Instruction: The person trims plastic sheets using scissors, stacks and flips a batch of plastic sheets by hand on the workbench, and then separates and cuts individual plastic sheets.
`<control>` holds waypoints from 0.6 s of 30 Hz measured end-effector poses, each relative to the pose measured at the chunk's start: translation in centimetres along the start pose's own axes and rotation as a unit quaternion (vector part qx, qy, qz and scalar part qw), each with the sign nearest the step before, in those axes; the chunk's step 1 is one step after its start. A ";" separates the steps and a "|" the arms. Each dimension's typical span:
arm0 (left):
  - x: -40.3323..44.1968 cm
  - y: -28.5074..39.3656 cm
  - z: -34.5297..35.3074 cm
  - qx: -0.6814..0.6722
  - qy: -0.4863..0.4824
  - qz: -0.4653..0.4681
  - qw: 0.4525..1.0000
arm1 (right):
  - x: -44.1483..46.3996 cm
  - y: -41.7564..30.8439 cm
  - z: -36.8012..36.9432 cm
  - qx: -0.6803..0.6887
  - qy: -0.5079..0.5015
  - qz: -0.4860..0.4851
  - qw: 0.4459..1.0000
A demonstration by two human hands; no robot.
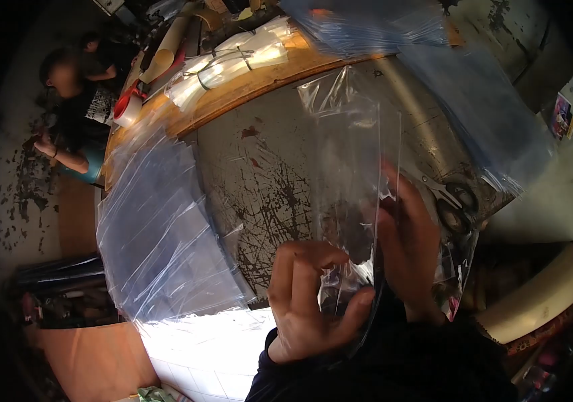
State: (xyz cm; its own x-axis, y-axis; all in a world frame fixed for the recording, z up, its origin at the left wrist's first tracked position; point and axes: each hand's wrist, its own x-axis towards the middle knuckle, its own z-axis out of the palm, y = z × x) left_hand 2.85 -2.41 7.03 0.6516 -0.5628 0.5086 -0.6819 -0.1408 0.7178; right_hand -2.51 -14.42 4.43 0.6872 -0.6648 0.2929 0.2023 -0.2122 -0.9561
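A long clear plastic sleeve [347, 167] stands upright in front of me, its top end bent over and shiny. My left hand [310, 298] grips its lower end, thumb and fingers closing on the crumpled film. On the sleeve's right edge, my right hand [410, 234] is partly behind the film, its fingers bent around that side. Black-handled scissors [450, 201] lie on the worktop just right of my right hand. To the left spreads a stack of clear plastic sheets [165, 228].
The scratched worktop [259, 194] has a wooden rim. Bundled clear strips [233, 63], a red tape roll [127, 108] and more plastic sheets [373, 27] lie along the back. Further sheets [487, 114] hang at right. Two people [75, 100] are at far left.
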 end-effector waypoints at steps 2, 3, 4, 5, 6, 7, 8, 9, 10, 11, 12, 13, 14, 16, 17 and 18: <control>2.4 0.3 1.2 0.011 0.032 0.007 0.999 | -0.2 -0.3 0.2 0.012 -0.006 0.001 1.000; 2.9 0.3 1.7 0.019 0.061 0.014 0.998 | -0.1 -0.5 -0.1 -0.009 -0.040 -0.016 0.999; 2.8 0.1 2.0 0.018 0.065 0.009 0.998 | -0.1 -0.6 -0.3 -0.030 -0.075 -0.031 0.996; 2.6 -0.2 2.3 -0.022 0.060 -0.021 0.998 | 0.0 -0.6 -0.2 -0.033 -0.079 -0.030 0.996; 2.4 -0.6 2.7 -0.062 0.054 -0.050 0.995 | 0.0 -0.5 0.0 0.017 -0.061 -0.006 0.998; 2.2 -1.0 2.9 -0.109 0.063 -0.056 0.990 | 0.0 -0.3 -0.2 0.041 -0.052 0.009 0.998; 2.1 -1.3 3.2 -0.110 0.061 -0.060 0.990 | -0.1 -0.1 -0.3 0.065 -0.042 0.024 0.997; 1.9 -1.5 3.3 -0.120 0.068 -0.071 0.988 | -0.2 0.1 -0.8 0.092 -0.054 0.050 0.993; 1.8 -1.6 3.5 -0.129 0.075 -0.082 0.985 | -0.3 0.2 -1.1 0.119 -0.066 0.075 0.988; 1.7 -1.8 3.6 -0.130 0.073 -0.084 0.985 | -0.3 0.3 -1.1 0.119 -0.064 0.077 0.988; 1.6 -2.1 3.7 -0.149 0.079 -0.091 0.982 | -0.3 0.4 -1.0 0.127 -0.056 0.077 0.987; 1.6 -2.2 3.7 -0.168 0.084 -0.097 0.977 | -0.3 0.4 -1.0 0.135 -0.047 0.076 0.987; 1.5 -2.2 3.6 -0.169 0.083 -0.096 0.977 | -0.3 0.5 -0.9 0.134 -0.045 0.076 0.987; 1.3 -1.9 3.3 -0.187 0.072 -0.149 0.968 | -0.3 0.5 -0.9 0.122 -0.034 0.083 0.988; 1.4 -2.0 3.3 -0.189 0.072 -0.148 0.968 | -0.2 0.5 -0.8 0.121 -0.033 0.081 0.989; 1.3 -2.1 3.3 -0.187 0.066 -0.149 0.969 | -0.2 0.4 -0.8 0.115 -0.028 0.084 0.989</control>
State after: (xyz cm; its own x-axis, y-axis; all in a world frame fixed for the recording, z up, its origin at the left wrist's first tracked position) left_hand 4.04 -5.54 4.63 0.8549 -0.4301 0.2901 -0.3043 0.0373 0.9519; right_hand -3.12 -14.93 3.95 0.7615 -0.6343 0.1338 0.2296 0.0708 -0.9707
